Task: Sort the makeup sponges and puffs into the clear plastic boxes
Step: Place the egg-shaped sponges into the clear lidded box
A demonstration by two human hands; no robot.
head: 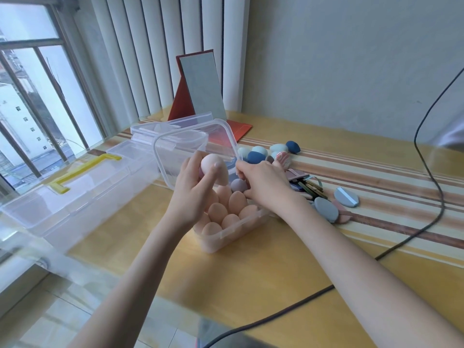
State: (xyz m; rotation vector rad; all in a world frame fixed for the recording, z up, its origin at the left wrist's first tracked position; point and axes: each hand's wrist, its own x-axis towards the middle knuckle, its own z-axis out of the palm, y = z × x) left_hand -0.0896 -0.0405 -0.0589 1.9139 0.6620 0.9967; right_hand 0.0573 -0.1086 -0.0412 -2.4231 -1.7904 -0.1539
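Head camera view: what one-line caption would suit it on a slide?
Left hand holds a pale pink egg-shaped sponge over a clear plastic box of peach sponges; right hand reaches in.

Sponges (227, 212) in small box (233, 233); large box (75, 197) left; puffs (326, 209) right; mirror (200, 89) behind.

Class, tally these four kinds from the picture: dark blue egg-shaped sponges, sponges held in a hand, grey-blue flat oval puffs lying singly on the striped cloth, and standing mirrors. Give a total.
dark blue sponges: 2
pale pink sponge, held in the left hand: 1
grey-blue oval puffs: 2
mirror: 1
Total: 6
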